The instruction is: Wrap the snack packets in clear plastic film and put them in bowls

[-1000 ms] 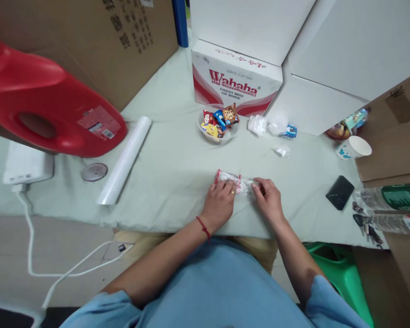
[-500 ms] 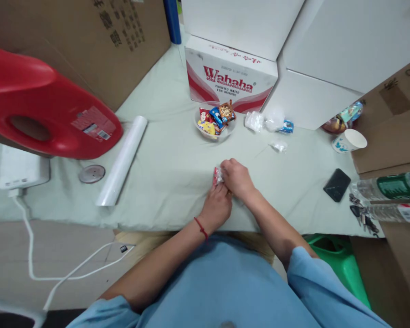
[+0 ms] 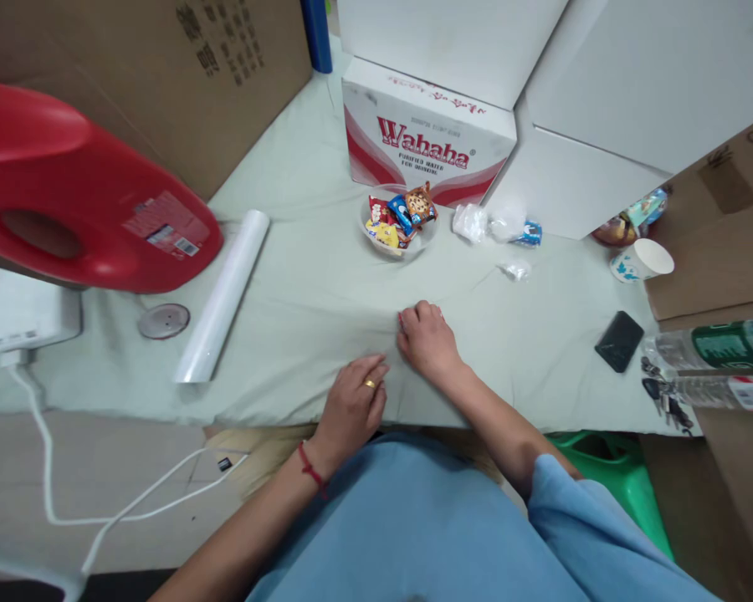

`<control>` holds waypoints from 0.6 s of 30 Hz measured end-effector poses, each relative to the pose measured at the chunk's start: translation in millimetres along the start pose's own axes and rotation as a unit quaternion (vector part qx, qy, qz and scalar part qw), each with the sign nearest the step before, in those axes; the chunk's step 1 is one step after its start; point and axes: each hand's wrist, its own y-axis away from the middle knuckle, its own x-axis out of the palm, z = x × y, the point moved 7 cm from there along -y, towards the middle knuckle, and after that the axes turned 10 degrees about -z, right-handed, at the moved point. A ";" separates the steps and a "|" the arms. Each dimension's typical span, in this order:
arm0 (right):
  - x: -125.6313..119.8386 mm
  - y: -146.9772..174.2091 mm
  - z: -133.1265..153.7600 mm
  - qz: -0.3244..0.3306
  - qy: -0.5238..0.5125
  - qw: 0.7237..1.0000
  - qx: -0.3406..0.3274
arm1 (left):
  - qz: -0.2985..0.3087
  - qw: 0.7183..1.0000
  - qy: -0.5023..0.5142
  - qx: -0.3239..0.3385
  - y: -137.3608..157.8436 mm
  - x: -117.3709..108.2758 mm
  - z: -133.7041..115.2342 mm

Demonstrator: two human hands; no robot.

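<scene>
The wrapper [image 3: 402, 318] lay on the pale green surface [image 3: 314, 318] in front of the person, almost wholly hidden under the right hand [image 3: 427, 334]. Only small red bits of it showed: one by the thumb side of the hand, the other a sliver past the fingertips. Both were bright red against the cloth; the rest of its shape could not be made out. The right hand was closed over the wrapper, fingers curled down around it and knuckles up. The left hand [image 3: 355, 401] was released, holding nothing, its fingers loosely bent and slightly blurred, near the right hand but apart from it and from the wrapper. It wore a gold ring [image 3: 370, 384], and a red bracelet [image 3: 311, 468] circled the wrist. Beyond the hands stood a clear bowl [image 3: 427, 238] holding small red, blue, yellow and brown snack packets [image 3: 420, 206], just in front of a white and red carton [image 3: 423, 150]. To the right of the bowl lay crumpled clear plastic [image 3: 469, 222], with a blue packet [image 3: 530, 233] at its far end and a smaller clear scrap [image 3: 514, 269] nearer the person.
</scene>
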 end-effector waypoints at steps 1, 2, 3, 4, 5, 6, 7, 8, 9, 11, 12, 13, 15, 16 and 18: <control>-1.5 3.1 -2.8 0.004 -0.002 1.000 0.002 | -0.007 1.000 -0.010 -0.005 0.4 -2.8 5.1; -4.9 7.1 -6.4 0.004 -0.009 1.000 0.002 | -0.011 1.000 -0.019 -0.008 1.5 -5.0 9.7; -10.8 12.0 -11.6 -0.005 -0.023 1.000 0.001 | -0.013 1.000 -0.028 -0.007 3.2 -6.8 13.6; -19.7 17.6 -19.6 -0.023 -0.041 0.999 0.001 | -0.014 0.999 -0.035 -0.003 5.2 -8.0 16.3; -31.7 23.4 -31.5 -0.052 -0.062 0.997 0.007 | -0.015 0.999 -0.042 0.004 7.4 -8.8 17.7; -46.2 29.3 -48.6 -0.087 -0.084 0.992 0.020 | -0.016 0.999 -0.048 0.013 9.6 -9.0 18.0; -62.5 34.7 -70.8 -0.127 -0.101 0.986 0.042 | -0.017 0.998 -0.056 0.024 11.6 -8.5 17.3; -79.9 39.3 -98.4 -0.168 -0.113 0.977 0.073 | -0.017 0.997 -0.066 0.034 13.3 -7.3 16.0; -97.3 42.5 -130.3 -0.207 -0.118 0.965 0.110 | -0.018 0.996 -0.079 0.043 14.7 -5.8 14.4; -132.0 43.8 -201.7 -0.297 -0.106 0.929 0.193 | -0.026 0.992 -0.107 0.058 16.3 -2.6 10.9; -146.7 40.9 -237.2 -0.342 -0.105 0.906 0.227 | -0.031 0.990 -0.120 0.064 16.7 -1.3 9.3; -157.7 35.5 -271.5 -0.384 -0.117 0.879 0.257 | -0.038 0.989 -0.129 0.069 17.0 -0.3 8.1; -164.0 20.0 -334.8 -0.448 -0.179 0.809 0.336 | -0.045 0.987 -0.138 0.074 17.3 1.2 6.8; -159.1 8.8 -359.8 -0.450 -0.201 0.785 0.376 | -0.045 0.986 -0.139 0.076 17.5 1.7 6.6; -144.3 -17.3 -390.9 -0.437 -0.219 0.772 0.407 | -0.045 0.986 -0.139 0.080 17.6 1.7 6.5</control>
